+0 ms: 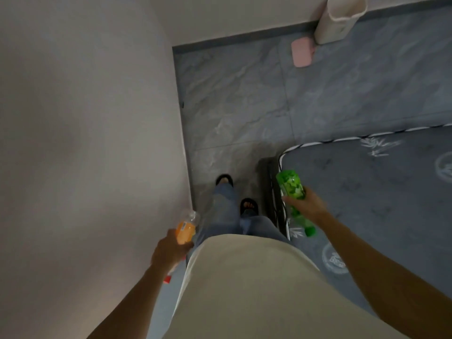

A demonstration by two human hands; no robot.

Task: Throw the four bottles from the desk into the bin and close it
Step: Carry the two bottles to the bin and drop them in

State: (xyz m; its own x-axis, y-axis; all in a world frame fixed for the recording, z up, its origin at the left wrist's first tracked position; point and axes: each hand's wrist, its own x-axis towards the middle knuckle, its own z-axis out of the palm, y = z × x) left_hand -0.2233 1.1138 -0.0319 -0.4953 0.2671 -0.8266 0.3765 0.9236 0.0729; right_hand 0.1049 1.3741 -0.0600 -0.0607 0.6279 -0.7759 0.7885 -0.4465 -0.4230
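Observation:
My left hand (168, 250) grips an orange-labelled clear bottle (186, 230) with a red cap at its lower end, held low beside the wall. A green bottle (292, 189) is held in my right hand (307, 204), cap end pointing down toward me, over the corner of the mattress. The white bin (338, 19) stands open against the far wall at the top right, its pink lid (302, 52) lying on the floor beside it. The desk is out of view.
A white wall (85, 118) fills the left side. A grey mattress (391, 192) on a dark frame takes the right. Between them runs a narrow strip of grey tiled floor (232, 106), where my legs and sandalled feet stand.

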